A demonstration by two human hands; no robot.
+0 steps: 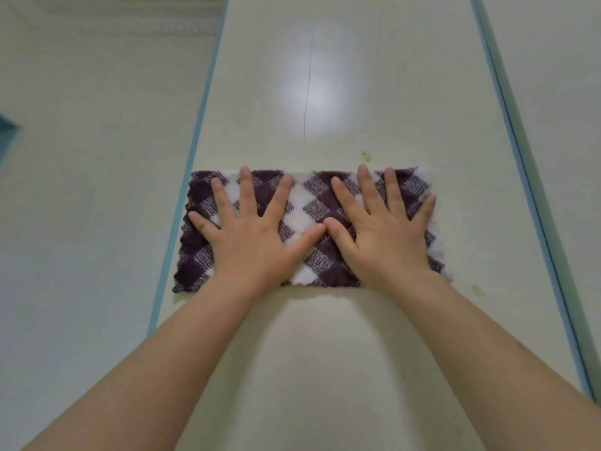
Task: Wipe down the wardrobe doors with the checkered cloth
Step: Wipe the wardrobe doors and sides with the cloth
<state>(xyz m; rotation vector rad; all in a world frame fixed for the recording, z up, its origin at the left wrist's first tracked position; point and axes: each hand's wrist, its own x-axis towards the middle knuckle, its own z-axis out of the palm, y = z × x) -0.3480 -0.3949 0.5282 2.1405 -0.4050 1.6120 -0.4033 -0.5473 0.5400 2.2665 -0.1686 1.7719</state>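
A purple-and-white checkered cloth (311,208) is spread flat as a wide rectangle on the pale cream wardrobe door (325,353). My left hand (250,234) presses flat on the cloth's left half with its fingers spread. On the right half my right hand (385,234) lies the same way. The two thumbs nearly touch at the cloth's middle. Both palms hold the cloth against the door; the cloth under them is hidden.
A thin dark line (307,92) runs up the door above the cloth, through a bright glare patch. Small yellowish stains (366,156) (477,290) sit near the cloth's right side. Blue edge strips (195,141) (520,157) border the door, with neighbouring pale panels (97,174) beyond.
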